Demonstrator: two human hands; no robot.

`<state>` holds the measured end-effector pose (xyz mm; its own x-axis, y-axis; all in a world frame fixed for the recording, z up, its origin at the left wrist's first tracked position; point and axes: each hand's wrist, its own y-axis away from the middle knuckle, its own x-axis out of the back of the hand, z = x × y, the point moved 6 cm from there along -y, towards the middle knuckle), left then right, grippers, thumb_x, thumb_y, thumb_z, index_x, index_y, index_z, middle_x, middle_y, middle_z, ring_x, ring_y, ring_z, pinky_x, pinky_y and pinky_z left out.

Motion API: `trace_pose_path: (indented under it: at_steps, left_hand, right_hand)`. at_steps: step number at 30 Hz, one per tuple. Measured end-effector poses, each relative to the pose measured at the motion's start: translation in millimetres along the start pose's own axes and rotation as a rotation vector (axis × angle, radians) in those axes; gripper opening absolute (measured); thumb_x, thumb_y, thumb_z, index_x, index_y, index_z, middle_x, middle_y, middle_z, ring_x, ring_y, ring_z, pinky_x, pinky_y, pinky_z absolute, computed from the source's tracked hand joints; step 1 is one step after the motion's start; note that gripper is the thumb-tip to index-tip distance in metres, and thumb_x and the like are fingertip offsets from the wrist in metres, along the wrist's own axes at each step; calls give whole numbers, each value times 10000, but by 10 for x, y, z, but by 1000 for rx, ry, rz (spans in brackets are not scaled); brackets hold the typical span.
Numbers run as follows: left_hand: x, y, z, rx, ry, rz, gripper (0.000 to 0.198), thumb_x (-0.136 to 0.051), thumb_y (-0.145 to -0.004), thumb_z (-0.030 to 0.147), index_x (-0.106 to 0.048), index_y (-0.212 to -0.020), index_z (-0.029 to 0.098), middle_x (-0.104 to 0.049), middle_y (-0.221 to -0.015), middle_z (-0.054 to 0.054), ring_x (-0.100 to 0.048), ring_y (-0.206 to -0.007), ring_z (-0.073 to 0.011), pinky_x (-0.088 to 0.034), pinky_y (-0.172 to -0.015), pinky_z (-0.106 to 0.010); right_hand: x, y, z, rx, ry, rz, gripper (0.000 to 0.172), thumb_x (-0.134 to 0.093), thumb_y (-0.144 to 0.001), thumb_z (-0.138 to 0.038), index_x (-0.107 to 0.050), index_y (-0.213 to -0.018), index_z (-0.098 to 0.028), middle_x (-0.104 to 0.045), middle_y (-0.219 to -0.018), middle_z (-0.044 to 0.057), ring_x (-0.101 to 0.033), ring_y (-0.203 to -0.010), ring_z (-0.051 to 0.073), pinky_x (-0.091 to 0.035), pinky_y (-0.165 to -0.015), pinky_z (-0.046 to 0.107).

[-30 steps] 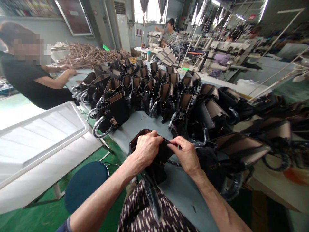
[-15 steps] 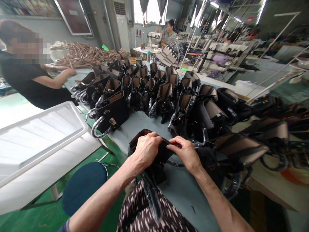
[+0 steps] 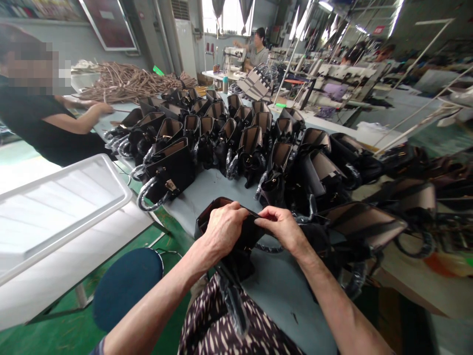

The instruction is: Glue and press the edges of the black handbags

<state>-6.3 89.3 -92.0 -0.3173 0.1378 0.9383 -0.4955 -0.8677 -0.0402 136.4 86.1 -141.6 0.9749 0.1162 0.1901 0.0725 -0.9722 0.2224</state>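
Observation:
A black handbag with a brown lining is at the near edge of the table, in front of my body. My left hand is closed over its top rim, fingers bent round the edge. At the rim's right end, thumb and fingers of my right hand pinch the edge; part of the grip is hidden. One plastic-wrapped handle hangs down over my patterned clothing. Another wrapped handle shows under my right hand.
Many black handbags stand across the grey-blue table. To the left are a white tray and a blue stool. A co-worker stands by a heap of brown straps. Sewing machines stand behind.
Both hands keep their hold on the handbag's rim, with only a slight shift of the right fingers. The whole view has moved a little.

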Motion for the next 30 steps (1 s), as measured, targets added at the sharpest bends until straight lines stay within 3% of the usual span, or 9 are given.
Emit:
trace_pose_path:
  at_steps: [8, 24, 30]
  left_hand:
    - [17, -17, 6, 11, 16, -3, 267, -420, -869, 192, -677, -921, 241, -637, -840, -12, -598, -744, -156, -391, -607, -242]
    - [19, -37, 2, 29, 0, 3, 253, -425, -873, 218, -678, -855, 226, -632, -824, -16, -599, -731, -157, -389, -611, -249]
    - [12, -28, 8, 32, 15, 3, 255, -426, -874, 224, -681, -867, 232, -639, -836, -15, -602, -740, -157, -395, -623, -249]
  right_hand:
    - [5, -70, 33, -72, -98, -103, 269, -755, -581, -345, -593, -687, -158, -605, -603, -29, -524, -558, 111, -397, -573, 250]
    - [-28, -173, 150, -165, -222, -241, 326, -773, -532, -306, -530, -700, -170, -522, -579, -74, -406, -460, 52, -261, -436, 193]
    - [-19, -190, 191, -186, -243, -227, 321, -768, -518, -296, -528, -691, -171, -517, -562, -78, -374, -426, 42, -244, -428, 195]
